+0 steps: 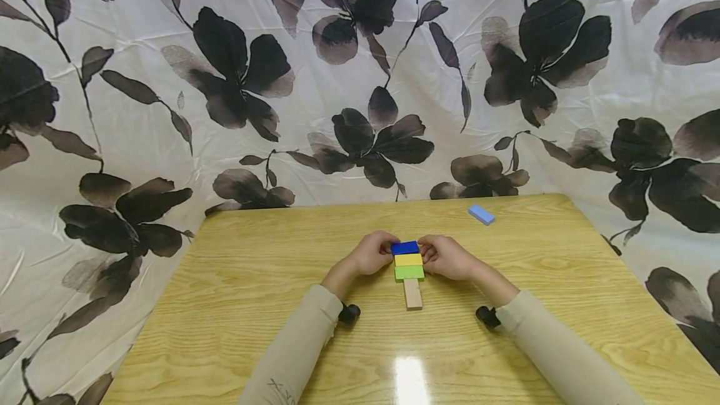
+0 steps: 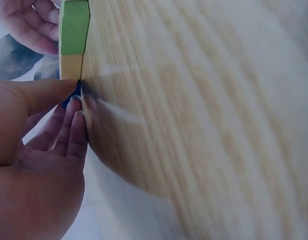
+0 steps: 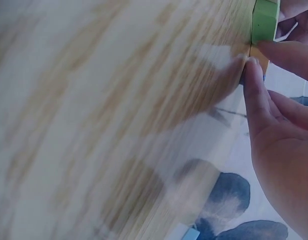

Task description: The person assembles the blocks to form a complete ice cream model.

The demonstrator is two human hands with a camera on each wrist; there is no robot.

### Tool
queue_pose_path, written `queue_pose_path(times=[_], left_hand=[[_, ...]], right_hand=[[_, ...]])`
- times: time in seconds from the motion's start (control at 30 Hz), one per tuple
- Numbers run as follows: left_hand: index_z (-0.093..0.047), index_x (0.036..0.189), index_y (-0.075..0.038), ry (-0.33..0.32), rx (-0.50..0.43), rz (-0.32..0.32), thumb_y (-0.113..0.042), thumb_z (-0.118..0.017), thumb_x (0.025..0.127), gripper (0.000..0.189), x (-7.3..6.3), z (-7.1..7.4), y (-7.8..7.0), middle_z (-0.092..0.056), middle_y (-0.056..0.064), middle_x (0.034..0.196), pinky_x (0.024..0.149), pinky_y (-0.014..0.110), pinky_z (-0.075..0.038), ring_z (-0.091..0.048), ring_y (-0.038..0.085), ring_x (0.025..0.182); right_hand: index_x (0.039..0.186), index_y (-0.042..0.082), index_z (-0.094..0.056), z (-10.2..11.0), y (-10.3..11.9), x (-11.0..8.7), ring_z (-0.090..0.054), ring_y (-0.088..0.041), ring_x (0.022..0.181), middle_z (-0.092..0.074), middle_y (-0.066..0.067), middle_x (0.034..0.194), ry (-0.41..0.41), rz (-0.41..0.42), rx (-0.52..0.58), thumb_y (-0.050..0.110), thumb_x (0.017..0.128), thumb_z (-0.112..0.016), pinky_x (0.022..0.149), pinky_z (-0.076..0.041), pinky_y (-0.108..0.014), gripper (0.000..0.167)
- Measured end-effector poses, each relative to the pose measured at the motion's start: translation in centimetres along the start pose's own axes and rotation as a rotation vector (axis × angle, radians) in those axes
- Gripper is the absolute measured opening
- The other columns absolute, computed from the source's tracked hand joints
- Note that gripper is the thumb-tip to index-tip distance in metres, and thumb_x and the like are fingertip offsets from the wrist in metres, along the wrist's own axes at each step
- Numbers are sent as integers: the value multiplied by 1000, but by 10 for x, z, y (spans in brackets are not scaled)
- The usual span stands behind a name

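Left hand: the person's left hand (image 1: 375,253) pinches the left end of a dark blue rectangular block (image 1: 405,247), thumb and fingertips nearly together.
Right hand: the right hand (image 1: 448,257) has thumb and fingertip close together at the stack's right side; whether it grips cannot be told.
Block order: dark blue farthest, then a yellow rectangular block (image 1: 408,260), a bright green rectangular block (image 1: 409,272), and a bare-wood upright-pointing block (image 1: 413,294) nearest.
Tabletop: light blue rectangular block (image 1: 481,214) apart, far right.
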State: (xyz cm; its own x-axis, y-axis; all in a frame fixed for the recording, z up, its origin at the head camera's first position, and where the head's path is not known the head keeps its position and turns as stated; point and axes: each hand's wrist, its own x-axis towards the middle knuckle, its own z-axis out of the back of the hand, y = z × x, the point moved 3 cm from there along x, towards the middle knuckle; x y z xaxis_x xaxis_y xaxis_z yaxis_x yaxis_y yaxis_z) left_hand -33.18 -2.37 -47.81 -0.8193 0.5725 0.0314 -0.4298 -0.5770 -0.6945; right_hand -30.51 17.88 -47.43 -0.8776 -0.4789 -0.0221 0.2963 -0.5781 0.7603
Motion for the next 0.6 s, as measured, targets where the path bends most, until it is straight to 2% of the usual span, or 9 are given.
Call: queue_pose_path(times=[0.6], left_hand=[[-63,131,6,-7,4,-7,9,-60,95,36,0,-2,2,-63,19,121,88,37,-52,-61,25,99]], right_hand=[[138,-18,-48,-1,-1,-1,-63,-23,95,-64,-17,111,6,19,-3,-5,90,-69,83,-53,-33,53]])
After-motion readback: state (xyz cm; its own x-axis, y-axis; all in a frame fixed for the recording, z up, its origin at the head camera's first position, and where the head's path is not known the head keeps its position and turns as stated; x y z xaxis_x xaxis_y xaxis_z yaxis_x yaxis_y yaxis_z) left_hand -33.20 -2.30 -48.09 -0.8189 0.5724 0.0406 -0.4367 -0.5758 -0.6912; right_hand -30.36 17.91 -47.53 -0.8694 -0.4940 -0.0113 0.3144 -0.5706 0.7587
